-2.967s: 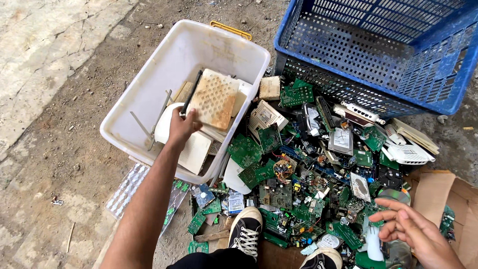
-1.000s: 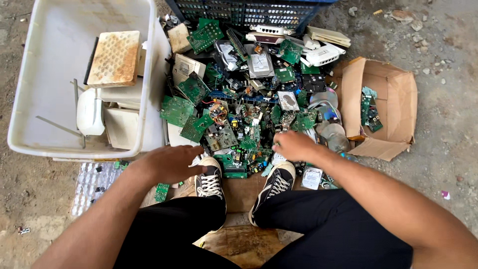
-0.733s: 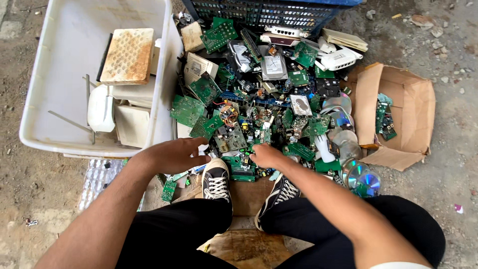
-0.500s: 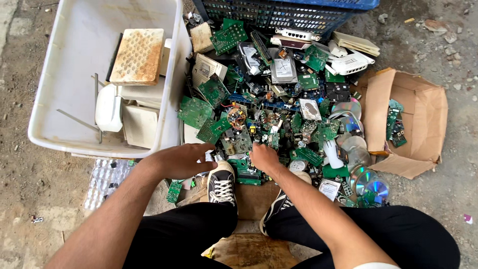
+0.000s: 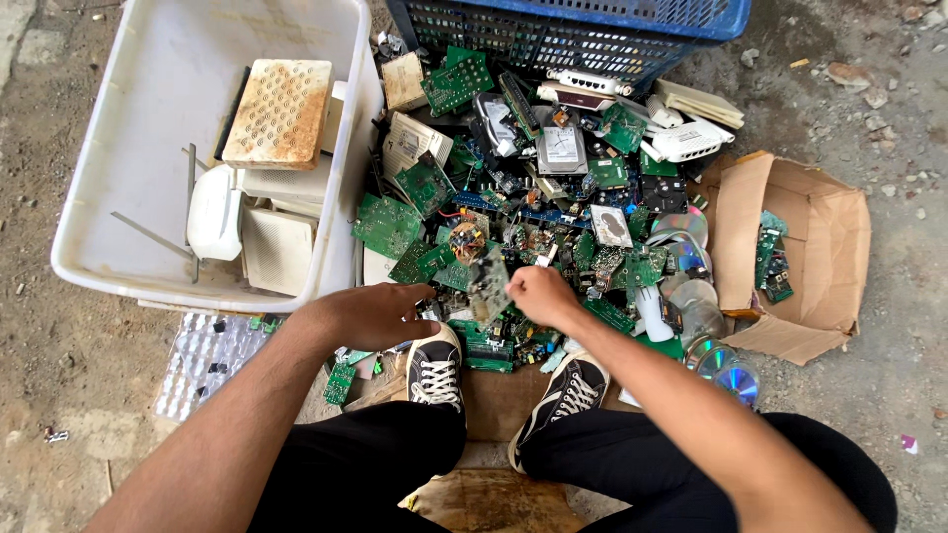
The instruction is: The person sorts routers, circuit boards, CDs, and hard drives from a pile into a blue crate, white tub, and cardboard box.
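Sitting low on the ground, the person has both black-and-white sneakers (image 5: 434, 370) planted at the near edge of a heap of scrap electronics. The right hand (image 5: 541, 294) is closed around the edge of a small circuit board (image 5: 489, 286), fingers (image 5: 518, 292) pinched on its right side, lifting it tilted just above the pile. The left hand (image 5: 380, 314) rests just beside it on the near edge of the heap, fingers curled loosely and holding nothing that can be made out.

The board looks light and stiff, likely with sharp solder points and brittle parts on its face, so a grip on the bare edges, as now, seems the safest hold; a pinch over its components could snap them.

Under the left forearm lies a clear plastic blister sheet (image 5: 202, 355) on the ground. To the right, near the right shoe, shiny discs (image 5: 726, 370) spill out beside an open cardboard box (image 5: 820, 247) with a few green boards inside.

Beyond the hands spreads the pile of green circuit boards (image 5: 513, 207), with a hard drive (image 5: 563, 150) and white router casings (image 5: 691, 140) among them. To the left stands a white plastic tub (image 5: 89, 197) holding white casings and a yellowed perforated panel (image 5: 279, 112). Farthest off, a blue plastic crate (image 5: 563, 35) borders the top of the heap.
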